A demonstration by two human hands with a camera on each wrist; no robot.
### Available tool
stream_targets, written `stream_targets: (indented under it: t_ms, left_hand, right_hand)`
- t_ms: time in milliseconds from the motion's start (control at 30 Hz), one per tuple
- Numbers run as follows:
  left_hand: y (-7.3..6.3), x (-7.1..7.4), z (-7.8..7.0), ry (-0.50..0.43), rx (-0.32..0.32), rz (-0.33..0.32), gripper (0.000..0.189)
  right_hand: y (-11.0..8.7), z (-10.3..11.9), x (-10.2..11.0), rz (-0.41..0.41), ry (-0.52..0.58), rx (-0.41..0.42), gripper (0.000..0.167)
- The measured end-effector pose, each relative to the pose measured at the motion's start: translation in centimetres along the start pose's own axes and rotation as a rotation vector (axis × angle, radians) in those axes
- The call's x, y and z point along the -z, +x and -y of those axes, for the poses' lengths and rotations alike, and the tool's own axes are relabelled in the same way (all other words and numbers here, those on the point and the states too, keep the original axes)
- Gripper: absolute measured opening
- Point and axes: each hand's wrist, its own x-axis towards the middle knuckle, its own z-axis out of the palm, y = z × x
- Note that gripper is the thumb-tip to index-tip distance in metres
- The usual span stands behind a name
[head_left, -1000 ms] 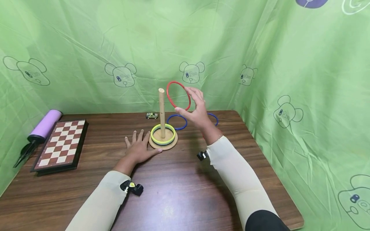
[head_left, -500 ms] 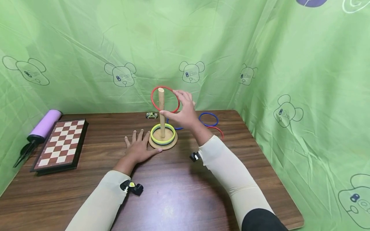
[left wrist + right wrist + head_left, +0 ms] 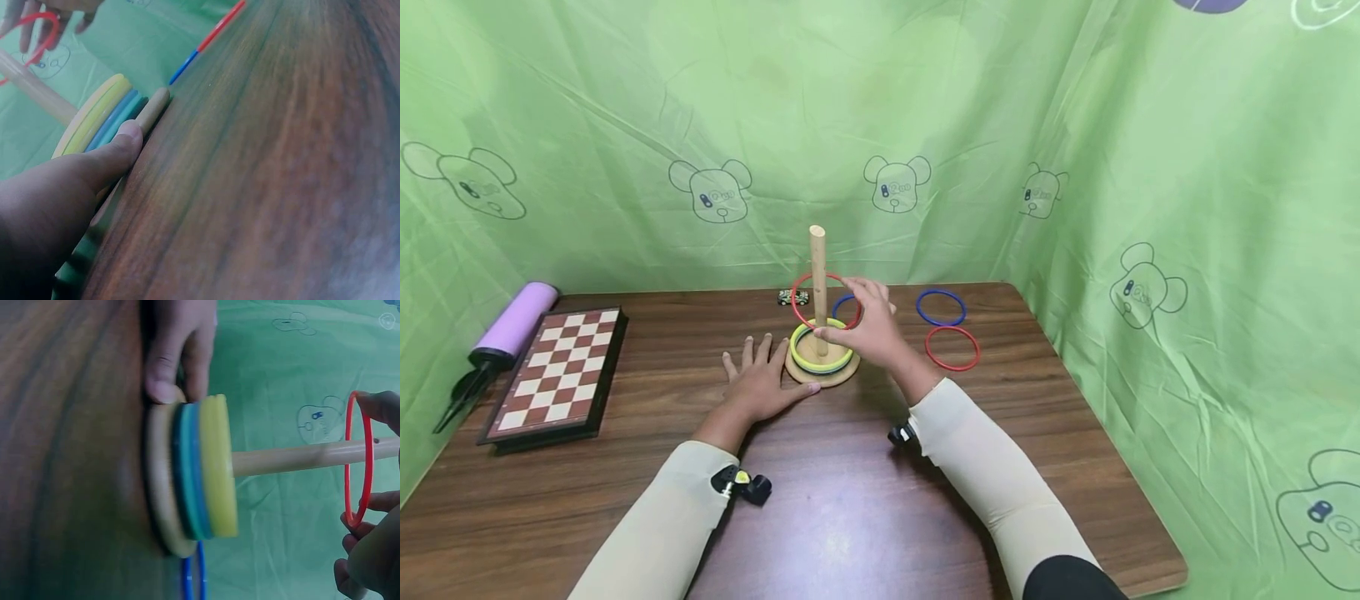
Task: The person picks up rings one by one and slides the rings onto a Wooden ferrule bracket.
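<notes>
My right hand (image 3: 876,329) pinches a thin red ring (image 3: 367,459) between thumb and fingertips. The ring encircles the wooden peg (image 3: 818,254) partway down, above the stack. Round the foot of the peg lie yellow rings (image 3: 217,469) on top, then blue and teal rings (image 3: 186,472), all on the round wooden base (image 3: 164,487). My left hand (image 3: 758,390) rests with fingers spread on the table, left of the base. Its thumb (image 3: 128,140) lies against the base's edge.
A blue ring (image 3: 918,310) and a red ring (image 3: 928,354) lie to the right on the table, another blue ring (image 3: 835,312) behind the peg. A toy car (image 3: 786,297) stands at the back. Leftward lie a chessboard (image 3: 561,367) and a purple pump (image 3: 516,321).
My right hand has carried the red ring leftward over the peg's top, then lowered it along the peg. The left hand has stayed in place.
</notes>
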Motion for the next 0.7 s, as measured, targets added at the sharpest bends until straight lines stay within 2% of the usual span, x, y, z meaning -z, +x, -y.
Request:
stream_targets:
  t_ms: [500,700]
  left_hand:
    - [0.2,0.0,0.0,0.001,0.0,0.001,0.125]
    - [0.1,0.0,0.0,-0.004,0.009,0.011,0.124]
  right_hand:
    - [-1.2,-2.7,-1.8,0.092,0.005,-0.059,0.097]
    - [-1.3,-3.3,-2.6,0.141,-0.039,-0.061,0.097]
